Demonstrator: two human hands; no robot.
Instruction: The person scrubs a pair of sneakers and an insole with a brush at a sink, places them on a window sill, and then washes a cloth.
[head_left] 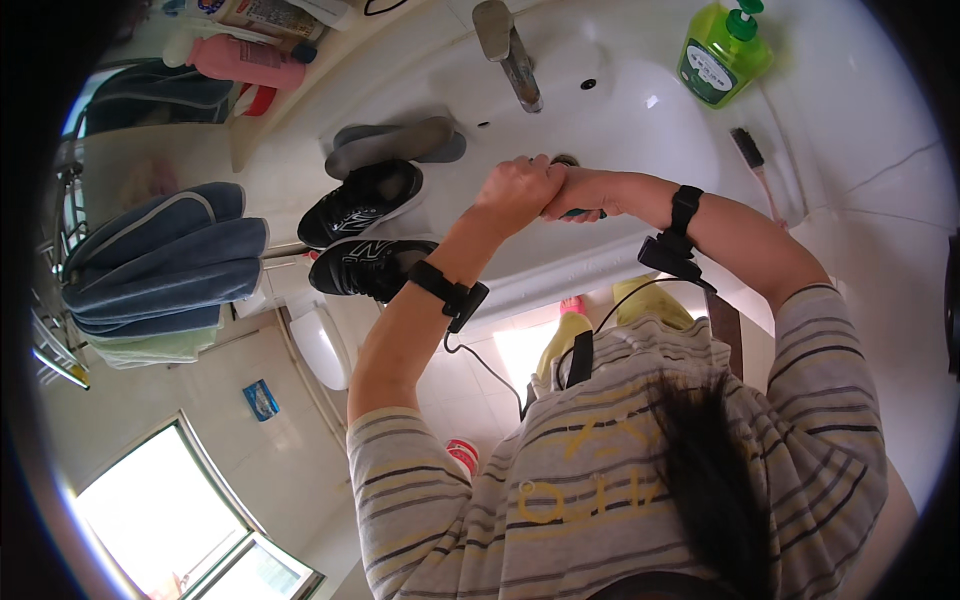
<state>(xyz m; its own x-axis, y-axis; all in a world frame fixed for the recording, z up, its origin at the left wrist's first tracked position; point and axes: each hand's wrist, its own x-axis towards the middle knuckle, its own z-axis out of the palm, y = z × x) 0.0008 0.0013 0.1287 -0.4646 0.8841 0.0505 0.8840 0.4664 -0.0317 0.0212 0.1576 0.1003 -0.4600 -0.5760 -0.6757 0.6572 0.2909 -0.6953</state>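
Observation:
My left hand [520,192] and my right hand [586,190] are pressed together over the white sink [655,130], fingers closed. A bit of something dark greenish shows under the right hand's fingers; its kind is hidden. Just behind the hands lies the drain, partly covered. To their left, two black shoes with white soles, an upper shoe [362,203] and a lower shoe [368,268], rest on the sink's left side. Grey insoles [392,146] lie beyond them. The metal faucet [512,60] stands above the basin; no water stream is visible.
A green pump bottle [722,58] stands at the far right of the rim. A brush [748,152] with dark bristles and a pale handle lies on the right edge. Blue-grey towels [165,262] hang at left, below a shelf with a pink bottle [247,60].

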